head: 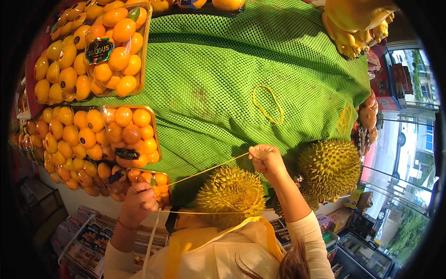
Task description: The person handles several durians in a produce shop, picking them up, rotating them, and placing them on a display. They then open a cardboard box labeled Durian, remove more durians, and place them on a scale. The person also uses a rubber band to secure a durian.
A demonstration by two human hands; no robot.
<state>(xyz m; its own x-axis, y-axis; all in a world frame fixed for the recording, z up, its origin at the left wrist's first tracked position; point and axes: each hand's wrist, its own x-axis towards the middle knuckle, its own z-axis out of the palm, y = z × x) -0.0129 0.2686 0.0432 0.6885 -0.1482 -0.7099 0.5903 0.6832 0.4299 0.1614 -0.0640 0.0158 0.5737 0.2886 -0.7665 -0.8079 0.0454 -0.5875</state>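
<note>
In the head view, a spiky durian (pixel 231 191) rests at the near edge of a green mesh cloth, close to my body. A thin yellow cord (pixel 209 168) stretches taut between my two hands, and more of it runs over the durian. My left hand (pixel 140 198) is closed on the cord left of the durian. Above and right of the durian, my right hand (pixel 266 158) pinches the cord in its fingers. Two loops of similar yellow cord lie on the green mesh cloth (pixel 209 80), a single one (pixel 268 104) and a bunched one (pixel 345 119).
Another durian (pixel 329 169) sits to the right, beside my right forearm. Clear packs of orange fruit (pixel 130 136) fill the left side. A golden figure (pixel 348 31) stands at the top right. Packaged goods (pixel 94 237) lie on a lower rack at the left.
</note>
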